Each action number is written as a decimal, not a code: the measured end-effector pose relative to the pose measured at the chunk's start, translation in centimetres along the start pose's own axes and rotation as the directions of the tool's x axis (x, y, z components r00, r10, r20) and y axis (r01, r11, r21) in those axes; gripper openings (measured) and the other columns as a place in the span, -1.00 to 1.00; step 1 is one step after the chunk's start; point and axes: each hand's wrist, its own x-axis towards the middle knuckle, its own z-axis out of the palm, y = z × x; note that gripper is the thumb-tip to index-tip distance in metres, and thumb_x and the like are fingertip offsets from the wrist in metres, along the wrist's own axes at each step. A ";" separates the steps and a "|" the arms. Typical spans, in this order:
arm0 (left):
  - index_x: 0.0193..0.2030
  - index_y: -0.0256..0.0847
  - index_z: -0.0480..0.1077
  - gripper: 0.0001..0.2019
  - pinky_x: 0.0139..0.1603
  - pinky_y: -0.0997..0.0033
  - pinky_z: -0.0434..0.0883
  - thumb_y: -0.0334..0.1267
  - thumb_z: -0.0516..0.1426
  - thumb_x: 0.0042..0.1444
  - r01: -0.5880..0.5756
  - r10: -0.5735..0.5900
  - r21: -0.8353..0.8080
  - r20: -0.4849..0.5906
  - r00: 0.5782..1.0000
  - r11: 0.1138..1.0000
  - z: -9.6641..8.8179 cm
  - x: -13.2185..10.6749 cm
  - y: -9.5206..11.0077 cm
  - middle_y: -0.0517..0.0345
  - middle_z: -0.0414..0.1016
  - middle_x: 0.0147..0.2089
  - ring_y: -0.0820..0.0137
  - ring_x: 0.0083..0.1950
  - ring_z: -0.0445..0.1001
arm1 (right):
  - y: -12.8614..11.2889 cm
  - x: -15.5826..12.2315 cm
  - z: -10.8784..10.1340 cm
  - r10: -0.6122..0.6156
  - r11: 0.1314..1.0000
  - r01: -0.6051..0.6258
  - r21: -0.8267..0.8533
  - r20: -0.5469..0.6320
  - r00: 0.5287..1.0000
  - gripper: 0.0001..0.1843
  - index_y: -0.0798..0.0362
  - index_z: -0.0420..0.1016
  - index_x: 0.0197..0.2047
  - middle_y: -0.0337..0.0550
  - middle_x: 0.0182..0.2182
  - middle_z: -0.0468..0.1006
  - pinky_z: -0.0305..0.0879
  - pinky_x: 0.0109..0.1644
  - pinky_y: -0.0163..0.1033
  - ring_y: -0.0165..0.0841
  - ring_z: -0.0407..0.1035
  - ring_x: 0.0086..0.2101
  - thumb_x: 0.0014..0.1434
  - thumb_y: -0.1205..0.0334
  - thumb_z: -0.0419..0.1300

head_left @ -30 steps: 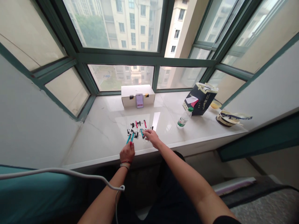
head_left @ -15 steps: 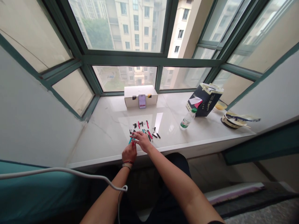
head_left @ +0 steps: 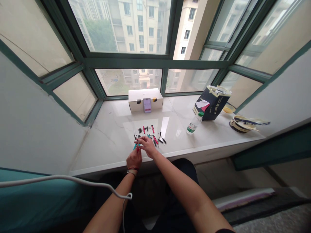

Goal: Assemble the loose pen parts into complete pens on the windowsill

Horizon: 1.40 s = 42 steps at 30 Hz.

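Note:
My left hand (head_left: 134,158), with bands at its wrist, is closed around a small red pen-like piece (head_left: 138,149) above the front of the white marble sill. From the right, my right hand (head_left: 147,145) reaches across with its fingers bent together at the upper end of that piece. What its fingertips pinch is too small to make out. Just left of the fingers shows a light-blue piece (head_left: 134,146). Beyond and beside the hands lie several loose slim parts, among them a red piece (head_left: 153,128), another red piece (head_left: 155,139) and a black piece (head_left: 164,141).
Against the window stands a white box (head_left: 145,100) with a purple packet (head_left: 147,105) leaning on it. To the right are a plastic bottle (head_left: 193,125) with a green cap, a dark paper bag (head_left: 212,103) and a takeaway bowl (head_left: 239,126). A white cable (head_left: 73,180) crosses my left forearm.
The view has shifted very slightly. My hands stay together around the red piece, with only a small movement of the right fingers.

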 end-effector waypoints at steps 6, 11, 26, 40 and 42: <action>0.11 -0.19 0.42 -0.57 -0.34 0.43 0.19 -0.09 -0.16 0.37 0.004 -0.004 0.001 -0.001 1.000 1.000 0.2 0.0 -0.2 -0.02 0.58 -0.20 0.34 -0.29 0.48 | -0.4 -0.2 -0.3 0.002 1.000 -0.002 0.026 0.002 1.000 -0.60 0.09 0.40 -0.34 -0.05 -0.18 0.55 0.44 -0.20 -0.18 -0.18 0.53 -0.15 -0.11 0.05 0.43; 0.12 -0.19 0.41 -0.57 -0.33 0.42 0.20 -0.09 -0.16 0.37 0.006 -0.006 -0.009 0.012 1.000 1.000 0.2 0.1 -0.2 -0.03 0.58 -0.19 0.33 -0.29 0.48 | -0.6 -0.2 -0.3 0.002 1.000 -0.002 0.016 0.001 1.000 -0.61 0.08 0.40 -0.34 -0.06 -0.20 0.57 0.44 -0.22 -0.21 -0.21 0.52 -0.16 -0.11 0.05 0.42; 0.19 -0.18 0.37 -0.57 -0.31 0.42 0.22 -0.10 -0.15 0.37 -0.006 0.006 -0.019 -0.002 1.000 1.000 0.5 0.1 -0.4 -0.06 0.59 -0.17 0.31 -0.24 0.50 | -0.5 -0.3 -0.2 -0.019 0.999 0.020 -0.029 0.017 1.000 -0.64 0.08 0.39 -0.36 -0.11 -0.31 0.58 0.43 -0.22 -0.20 -0.25 0.51 -0.21 -0.11 0.08 0.41; 0.18 -0.18 0.38 -0.55 -0.33 0.41 0.19 -0.08 -0.17 0.37 -0.012 0.012 -0.005 -0.018 1.000 1.000 0.3 0.1 -0.3 -0.04 0.59 -0.18 0.32 -0.26 0.49 | 0.1 0.0 -0.5 -0.045 0.995 0.047 -0.092 0.031 0.999 -0.66 0.07 0.38 -0.38 -0.18 -0.38 0.56 0.42 -0.23 -0.23 -0.30 0.52 -0.28 -0.13 0.10 0.40; 0.14 -0.18 0.40 -0.56 -0.34 0.41 0.18 -0.07 -0.17 0.37 -0.016 0.016 -0.004 -0.024 1.000 1.000 0.4 0.1 -0.4 -0.03 0.58 -0.21 0.32 -0.28 0.49 | 0.4 0.1 -0.6 -0.064 0.989 0.068 -0.128 0.036 0.997 -0.67 0.07 0.39 -0.38 -0.19 -0.39 0.56 0.42 -0.24 -0.23 -0.30 0.52 -0.29 -0.11 0.09 0.39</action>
